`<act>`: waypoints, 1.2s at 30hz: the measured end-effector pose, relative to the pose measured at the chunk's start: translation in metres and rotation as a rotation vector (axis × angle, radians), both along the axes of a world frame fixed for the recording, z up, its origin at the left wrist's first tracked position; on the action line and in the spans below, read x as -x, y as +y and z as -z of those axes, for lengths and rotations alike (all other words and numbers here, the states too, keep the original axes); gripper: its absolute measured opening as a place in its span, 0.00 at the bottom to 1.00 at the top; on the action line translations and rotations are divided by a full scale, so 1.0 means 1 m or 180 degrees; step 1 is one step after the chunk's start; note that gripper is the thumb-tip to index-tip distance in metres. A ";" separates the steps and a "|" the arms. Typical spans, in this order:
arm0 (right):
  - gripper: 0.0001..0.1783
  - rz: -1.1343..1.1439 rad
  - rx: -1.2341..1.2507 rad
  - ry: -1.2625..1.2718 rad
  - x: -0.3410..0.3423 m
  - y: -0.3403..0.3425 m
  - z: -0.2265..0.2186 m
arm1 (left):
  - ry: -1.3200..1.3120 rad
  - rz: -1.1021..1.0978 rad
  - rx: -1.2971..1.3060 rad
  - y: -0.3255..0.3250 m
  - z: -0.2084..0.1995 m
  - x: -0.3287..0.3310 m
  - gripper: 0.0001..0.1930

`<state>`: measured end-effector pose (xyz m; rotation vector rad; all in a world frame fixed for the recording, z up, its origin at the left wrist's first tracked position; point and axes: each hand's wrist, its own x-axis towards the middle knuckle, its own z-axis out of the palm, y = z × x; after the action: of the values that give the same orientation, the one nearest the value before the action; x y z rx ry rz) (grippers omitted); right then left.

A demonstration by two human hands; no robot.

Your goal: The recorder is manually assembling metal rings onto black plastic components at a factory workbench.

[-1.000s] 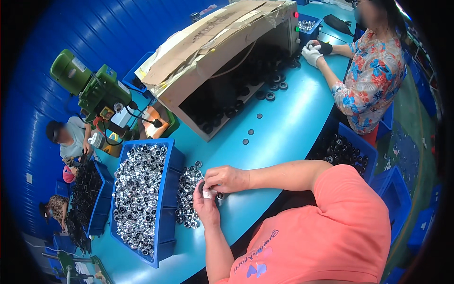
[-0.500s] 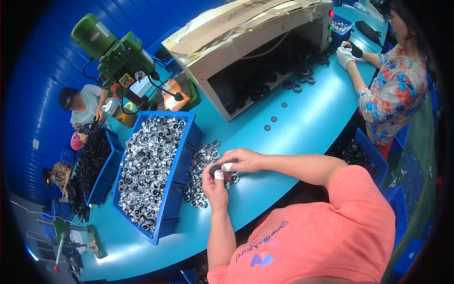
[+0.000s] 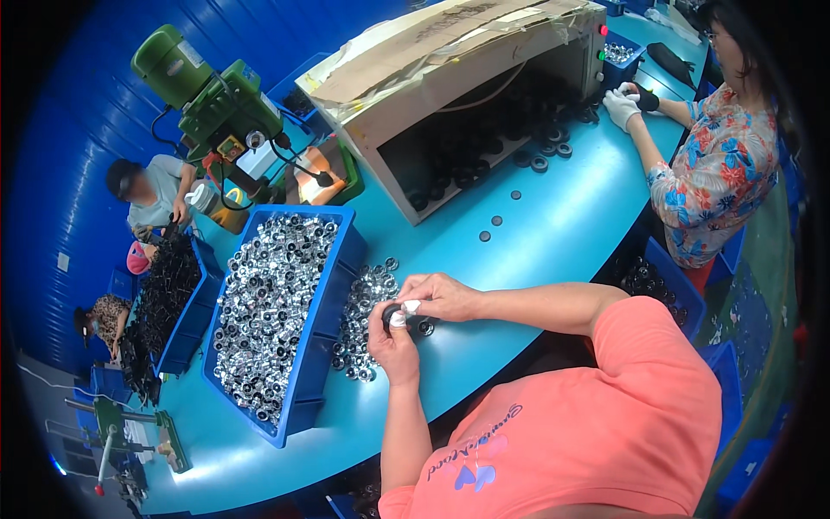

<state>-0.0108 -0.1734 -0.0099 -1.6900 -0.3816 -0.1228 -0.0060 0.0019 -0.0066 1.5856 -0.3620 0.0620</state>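
Note:
My left hand point(image 3: 395, 348) is closed around a small black ring-shaped part point(image 3: 390, 313) just above the table. My right hand point(image 3: 443, 298) meets it from the right, its fingers closed and pressing at the same ring. White wrapping covers both thumbs. Whether a metal piece sits inside the ring is hidden by my fingers. A loose heap of shiny silver-and-black metal pieces point(image 3: 357, 336) lies on the table just left of my hands. Beyond it stands a long blue bin point(image 3: 313, 381) filled with the same kind of pieces.
Black rings point(image 3: 539, 163) spill from a pale box-shaped housing point(image 3: 372, 156) on the blue table point(image 3: 484, 285). A green drill press point(image 3: 216, 121) stands at the back left. Across to the right, a co-worker's gloved hands point(image 3: 624, 108) hold something black. Blue bins point(image 3: 679, 298) stand below the edge.
My hands stay together on the black ring, with only slight finger movement. The co-worker's gloved hands have shifted a little left. The whole view has moved slightly.

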 end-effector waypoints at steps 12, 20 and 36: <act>0.16 0.0154 -0.0090 0.0340 -0.009 -0.010 0.016 | 0.0238 0.0525 -0.0048 -0.002 -0.003 -0.005 0.15; 0.16 0.0075 0.0027 0.0270 -0.006 -0.008 0.011 | 0.0006 0.0156 -0.0443 0.002 0.001 -0.005 0.12; 0.14 0.0305 0.0033 -0.0091 0.005 0.005 0.001 | -0.0908 -0.0476 -0.0847 -0.008 0.000 -0.003 0.10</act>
<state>-0.0157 -0.1688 -0.0109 -1.7188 -0.3230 -0.2161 -0.0026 -0.0059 -0.0061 1.8711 -0.4881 0.3712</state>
